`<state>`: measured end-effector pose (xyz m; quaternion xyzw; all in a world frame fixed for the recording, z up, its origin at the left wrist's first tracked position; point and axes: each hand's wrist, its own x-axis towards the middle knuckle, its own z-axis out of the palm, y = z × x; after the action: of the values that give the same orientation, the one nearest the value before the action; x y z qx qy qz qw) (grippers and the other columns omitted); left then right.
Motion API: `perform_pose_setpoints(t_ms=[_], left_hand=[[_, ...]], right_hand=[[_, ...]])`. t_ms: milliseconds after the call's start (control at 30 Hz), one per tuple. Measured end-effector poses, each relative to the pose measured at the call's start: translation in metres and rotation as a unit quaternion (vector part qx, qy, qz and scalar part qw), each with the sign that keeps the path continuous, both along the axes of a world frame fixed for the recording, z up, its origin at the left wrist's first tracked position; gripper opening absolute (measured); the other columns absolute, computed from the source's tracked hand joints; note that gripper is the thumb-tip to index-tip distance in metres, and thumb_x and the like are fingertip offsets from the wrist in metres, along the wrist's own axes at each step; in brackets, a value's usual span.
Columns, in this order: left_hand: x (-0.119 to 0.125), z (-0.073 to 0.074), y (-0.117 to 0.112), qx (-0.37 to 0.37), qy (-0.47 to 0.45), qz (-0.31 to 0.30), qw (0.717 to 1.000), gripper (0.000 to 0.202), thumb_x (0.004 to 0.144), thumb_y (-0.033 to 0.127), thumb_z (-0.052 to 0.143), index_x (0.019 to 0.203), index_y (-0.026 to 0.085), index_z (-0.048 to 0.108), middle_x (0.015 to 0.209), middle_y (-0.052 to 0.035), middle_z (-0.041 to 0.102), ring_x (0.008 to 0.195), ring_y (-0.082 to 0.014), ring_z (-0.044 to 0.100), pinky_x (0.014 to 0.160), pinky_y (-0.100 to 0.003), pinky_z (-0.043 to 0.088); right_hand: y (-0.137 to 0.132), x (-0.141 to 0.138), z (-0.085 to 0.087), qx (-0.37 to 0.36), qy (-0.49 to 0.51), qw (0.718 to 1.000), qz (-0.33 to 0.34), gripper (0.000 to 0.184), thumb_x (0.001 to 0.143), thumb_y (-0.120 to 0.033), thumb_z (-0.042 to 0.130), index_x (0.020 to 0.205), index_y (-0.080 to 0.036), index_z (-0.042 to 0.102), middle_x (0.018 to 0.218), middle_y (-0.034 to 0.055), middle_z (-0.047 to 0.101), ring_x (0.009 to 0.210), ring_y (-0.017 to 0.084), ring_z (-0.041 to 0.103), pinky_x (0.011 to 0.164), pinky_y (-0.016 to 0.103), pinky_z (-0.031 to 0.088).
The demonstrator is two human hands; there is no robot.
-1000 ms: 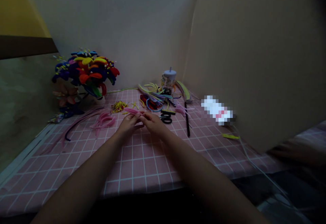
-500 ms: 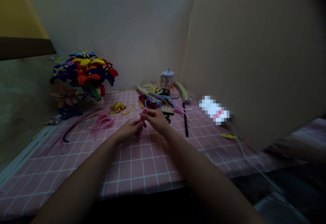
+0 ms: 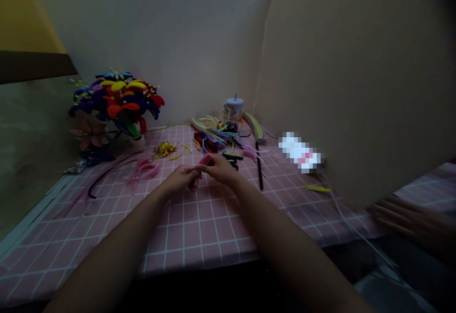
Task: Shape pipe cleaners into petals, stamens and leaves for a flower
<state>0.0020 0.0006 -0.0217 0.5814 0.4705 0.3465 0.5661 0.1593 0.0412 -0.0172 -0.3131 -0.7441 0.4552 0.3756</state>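
Working a pink strip (image 3: 204,160) between both hands looks like the step underway, just above the checked cloth (image 3: 211,230). The right hand (image 3: 221,168) pinches the strip between thumb and fingers; the left hand (image 3: 181,180) has its fingers curled in, seemingly closed on the near end, though they partly hide it. The next move probably calls for a steady left pinch while the right fingers guide the bend. Pink loops (image 3: 156,168) lie to the left.

This looks like a craft workspace: pale partition panels (image 3: 171,42) enclose a pink checked tablecloth (image 3: 185,237) bearing loose pipe cleaners (image 3: 223,136) and a bouquet of fuzzy handmade flowers (image 3: 123,97).
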Motion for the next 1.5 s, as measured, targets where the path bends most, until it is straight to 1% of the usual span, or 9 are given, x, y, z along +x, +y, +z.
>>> perform_pose_setpoints(t_ms=[233, 500, 667, 800, 900, 967, 1100, 1333, 1500], left_hand=[[0.012, 0.007, -0.001, -0.052, -0.043, 0.063, 0.996, 0.026, 0.07, 0.039, 0.054, 0.065, 0.014, 0.052, 0.044, 0.0021, 0.052, 0.036, -0.009, 0.049, 0.041, -0.02, 0.036], [0.02, 0.002, 0.001, -0.072, -0.058, 0.069, 0.993, 0.027, 0.072, 0.04, 0.053, 0.066, 0.014, 0.054, 0.046, -0.0001, 0.055, 0.039, -0.0093, 0.052, 0.037, -0.016, 0.031], [0.023, -0.007, 0.003, -0.074, -0.099, 0.086, 0.989, 0.026, 0.073, 0.041, 0.054, 0.069, 0.015, 0.052, 0.048, 0.0017, 0.051, 0.039, -0.0099, 0.05, 0.036, -0.019, 0.034], [0.02, -0.007, 0.004, -0.051, -0.123, 0.095, 0.986, 0.029, 0.074, 0.046, 0.054, 0.078, 0.017, 0.051, 0.05, 0.0051, 0.047, 0.036, -0.0075, 0.044, 0.036, -0.018, 0.033], [0.018, -0.004, 0.003, -0.03, -0.111, 0.103, 0.988, 0.033, 0.074, 0.05, 0.054, 0.078, 0.018, 0.049, 0.049, 0.0064, 0.044, 0.036, -0.0063, 0.041, 0.037, -0.017, 0.032], [0.019, -0.003, 0.001, -0.01, -0.095, 0.098, 0.991, 0.033, 0.074, 0.051, 0.053, 0.076, 0.018, 0.048, 0.048, 0.0068, 0.042, 0.035, -0.0052, 0.039, 0.037, -0.016, 0.03], [0.018, -0.006, -0.001, 0.017, -0.059, 0.069, 0.996, 0.03, 0.077, 0.047, 0.049, 0.076, 0.017, 0.051, 0.047, 0.0073, 0.039, 0.034, -0.0039, 0.034, 0.036, -0.015, 0.024], [0.011, -0.011, -0.001, 0.024, -0.032, 0.036, 0.999, 0.023, 0.078, 0.037, 0.049, 0.077, 0.015, 0.055, 0.045, 0.0065, 0.041, 0.033, -0.0037, 0.035, 0.036, -0.016, 0.026], [0.016, -0.012, 0.0, -0.036, -0.063, 0.054, 0.996, 0.025, 0.076, 0.039, 0.054, 0.079, 0.014, 0.054, 0.055, 0.0007, 0.056, 0.039, -0.0082, 0.05, 0.04, -0.02, 0.039]], right_hand=[[0.008, 0.005, -0.009, 0.156, -0.028, 0.983, -0.093, 0.029, 0.073, -0.043, 0.061, 0.07, -0.015, 0.067, 0.06, -0.0001, 0.061, 0.057, 0.01, 0.051, 0.055, 0.021, 0.036], [0.003, 0.011, 0.005, 0.262, -0.049, 0.945, -0.188, 0.026, 0.074, -0.038, 0.061, 0.064, -0.015, 0.067, 0.059, 0.0017, 0.061, 0.055, 0.01, 0.051, 0.055, 0.022, 0.036], [0.009, 0.011, 0.005, 0.18, 0.08, 0.947, -0.255, 0.023, 0.074, -0.04, 0.06, 0.077, -0.017, 0.062, 0.067, 0.0023, 0.062, 0.059, 0.012, 0.053, 0.059, 0.025, 0.04], [0.013, 0.008, 0.001, 0.005, 0.153, 0.976, -0.156, 0.029, 0.068, -0.044, 0.062, 0.074, -0.017, 0.055, 0.066, -0.0005, 0.057, 0.058, 0.011, 0.05, 0.055, 0.024, 0.04], [0.01, 0.003, -0.003, -0.049, 0.102, 0.993, -0.027, 0.03, 0.069, -0.043, 0.061, 0.063, -0.014, 0.054, 0.065, 0.0004, 0.056, 0.062, 0.011, 0.051, 0.062, 0.025, 0.041], [0.008, 0.0, -0.006, -0.062, 0.078, 0.995, -0.011, 0.03, 0.069, -0.042, 0.062, 0.064, -0.014, 0.054, 0.063, -0.0008, 0.054, 0.06, 0.01, 0.049, 0.061, 0.025, 0.04], [0.008, 0.0, -0.008, -0.025, 0.049, 0.998, -0.031, 0.03, 0.067, -0.041, 0.066, 0.079, -0.016, 0.054, 0.061, -0.0032, 0.054, 0.058, 0.01, 0.049, 0.058, 0.023, 0.037], [0.008, 0.006, -0.003, 0.032, -0.031, 0.998, 0.046, 0.033, 0.075, -0.044, 0.058, 0.064, -0.014, 0.056, 0.057, -0.001, 0.054, 0.055, 0.01, 0.047, 0.056, 0.022, 0.035], [0.009, 0.008, -0.007, 0.155, -0.115, 0.979, -0.069, 0.024, 0.075, -0.035, 0.058, 0.064, -0.014, 0.057, 0.057, -0.0022, 0.051, 0.054, 0.008, 0.041, 0.053, 0.022, 0.028]])
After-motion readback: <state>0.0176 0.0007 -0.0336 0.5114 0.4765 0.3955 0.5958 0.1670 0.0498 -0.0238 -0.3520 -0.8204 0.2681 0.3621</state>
